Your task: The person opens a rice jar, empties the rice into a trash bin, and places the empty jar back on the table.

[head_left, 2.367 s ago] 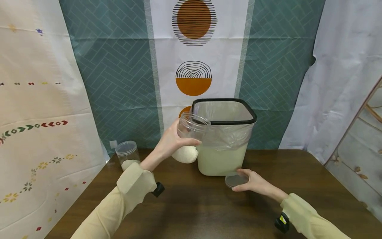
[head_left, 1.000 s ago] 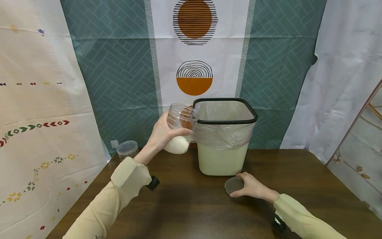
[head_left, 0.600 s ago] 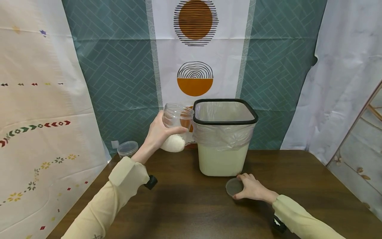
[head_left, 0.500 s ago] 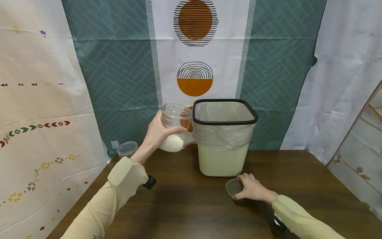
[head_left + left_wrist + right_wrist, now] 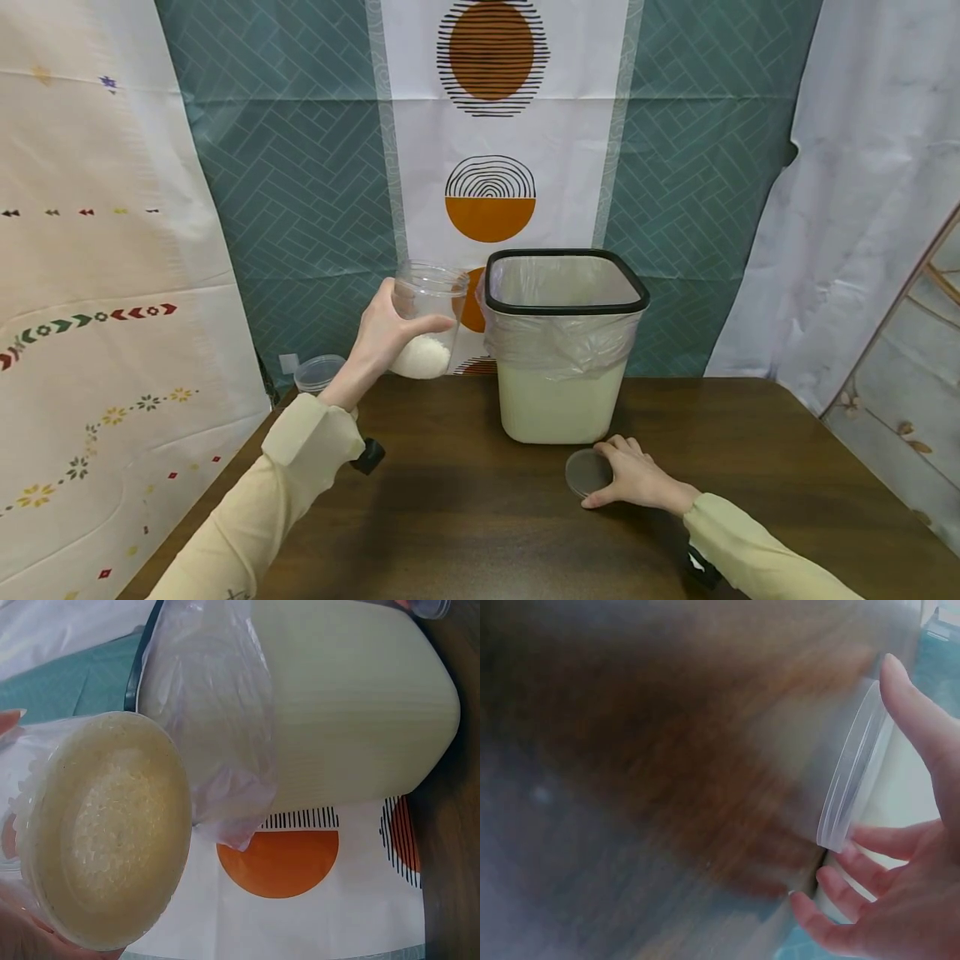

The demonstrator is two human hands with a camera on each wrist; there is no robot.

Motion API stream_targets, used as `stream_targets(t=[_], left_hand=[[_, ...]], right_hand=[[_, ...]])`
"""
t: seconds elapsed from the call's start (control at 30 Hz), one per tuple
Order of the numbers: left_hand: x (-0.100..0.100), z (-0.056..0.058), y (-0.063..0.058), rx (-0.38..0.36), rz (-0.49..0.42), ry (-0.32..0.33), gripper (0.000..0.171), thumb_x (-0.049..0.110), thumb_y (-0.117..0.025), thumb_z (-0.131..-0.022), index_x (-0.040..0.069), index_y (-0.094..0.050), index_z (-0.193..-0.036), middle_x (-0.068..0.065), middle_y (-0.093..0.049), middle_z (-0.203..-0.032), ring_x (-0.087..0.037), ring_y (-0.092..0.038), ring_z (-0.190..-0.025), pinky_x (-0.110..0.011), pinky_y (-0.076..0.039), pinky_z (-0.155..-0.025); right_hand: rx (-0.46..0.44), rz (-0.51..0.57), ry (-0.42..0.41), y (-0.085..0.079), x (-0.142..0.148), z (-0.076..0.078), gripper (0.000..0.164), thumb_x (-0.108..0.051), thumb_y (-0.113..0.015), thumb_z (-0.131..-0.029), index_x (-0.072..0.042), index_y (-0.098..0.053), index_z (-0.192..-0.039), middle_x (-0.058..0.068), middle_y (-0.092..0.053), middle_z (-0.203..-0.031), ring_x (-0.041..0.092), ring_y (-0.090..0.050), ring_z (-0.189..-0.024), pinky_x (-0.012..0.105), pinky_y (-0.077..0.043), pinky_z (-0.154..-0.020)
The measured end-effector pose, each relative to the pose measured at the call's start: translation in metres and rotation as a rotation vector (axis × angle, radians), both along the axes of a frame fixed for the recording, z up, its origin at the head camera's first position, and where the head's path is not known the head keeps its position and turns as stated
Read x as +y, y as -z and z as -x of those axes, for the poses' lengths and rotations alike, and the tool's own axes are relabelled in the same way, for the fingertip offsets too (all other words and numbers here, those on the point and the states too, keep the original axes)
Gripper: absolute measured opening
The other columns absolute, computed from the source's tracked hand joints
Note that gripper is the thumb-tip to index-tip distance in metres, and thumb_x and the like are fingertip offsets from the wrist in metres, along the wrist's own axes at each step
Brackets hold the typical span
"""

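Observation:
My left hand grips a clear plastic jar in the air, left of the bin, thumb at the front. The jar has no lid on and leans slightly to the right. White grains, rice-like, lie in its bottom; the left wrist view shows them through the jar's base. Low at the bin's front, my right hand holds a round clear lid by its edge, at the tabletop. In the right wrist view, thumb and fingers sit on opposite sides of the lid's rim.
A pale bin with a black rim and clear plastic liner stands at the back of the brown wooden table. Behind my left wrist, a second clear jar is partly hidden at the back left. Patterned cloths hang behind and beside the table.
My left hand has drawn the jar leftward, away from the bin's rim, and the jar now stands more upright. The right hand and lid have shifted slightly toward me, then stayed nearly still.

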State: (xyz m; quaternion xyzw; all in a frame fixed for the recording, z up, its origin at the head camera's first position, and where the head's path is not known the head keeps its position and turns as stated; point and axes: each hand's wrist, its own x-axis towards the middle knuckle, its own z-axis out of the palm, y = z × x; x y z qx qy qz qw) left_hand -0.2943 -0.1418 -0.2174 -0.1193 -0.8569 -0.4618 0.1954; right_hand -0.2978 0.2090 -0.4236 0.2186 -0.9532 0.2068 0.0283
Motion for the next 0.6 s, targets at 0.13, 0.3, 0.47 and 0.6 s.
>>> stream_targets(t=[0.13, 0.3, 0.47, 0.6], left_hand=[[-0.001, 0.001, -0.002, 0.005, -0.002, 0.008, 0.077, 0.048, -0.075, -0.065, 0.006, -0.038, -0.117, -0.012, -0.046, -0.105, -0.026, -0.043, -0.09, -0.04, -0.037, -0.073], [-0.003, 0.001, -0.004, 0.005, -0.004, -0.003, 0.074, 0.046, -0.075, -0.067, 0.004, -0.039, -0.117, -0.012, -0.046, -0.102, -0.027, -0.043, -0.089, -0.04, -0.038, -0.072], [-0.007, 0.001, -0.003, -0.014, -0.013, -0.018, 0.075, 0.047, -0.075, -0.066, 0.004, -0.039, -0.117, -0.013, -0.047, -0.104, -0.026, -0.045, -0.091, -0.041, -0.039, -0.073], [-0.011, 0.002, -0.002, -0.014, -0.015, -0.022, 0.077, 0.048, -0.074, -0.066, 0.003, -0.038, -0.118, -0.015, -0.048, -0.105, -0.027, -0.046, -0.092, -0.041, -0.039, -0.074]], right_hand=[[0.004, -0.019, 0.0, 0.001, 0.0, 0.0, 0.096, -0.057, -0.077, -0.056, 0.008, -0.049, -0.121, 0.016, -0.046, -0.109, 0.032, -0.042, -0.095, 0.051, -0.039, -0.074], [0.012, -0.035, 0.002, 0.001, 0.001, -0.001, 0.099, -0.061, -0.074, -0.058, 0.01, -0.047, -0.123, 0.019, -0.046, -0.114, 0.034, -0.043, -0.099, 0.051, -0.04, -0.076], [0.019, -0.026, 0.033, -0.006, 0.005, -0.002, 0.093, -0.061, -0.067, -0.066, 0.009, -0.047, -0.123, 0.02, -0.047, -0.114, 0.036, -0.047, -0.098, 0.049, -0.042, -0.075], [-0.008, 0.009, 0.054, -0.013, 0.012, -0.002, 0.082, -0.057, -0.063, -0.074, 0.009, -0.049, -0.121, 0.02, -0.049, -0.111, 0.037, -0.049, -0.098, 0.049, -0.041, -0.077]])
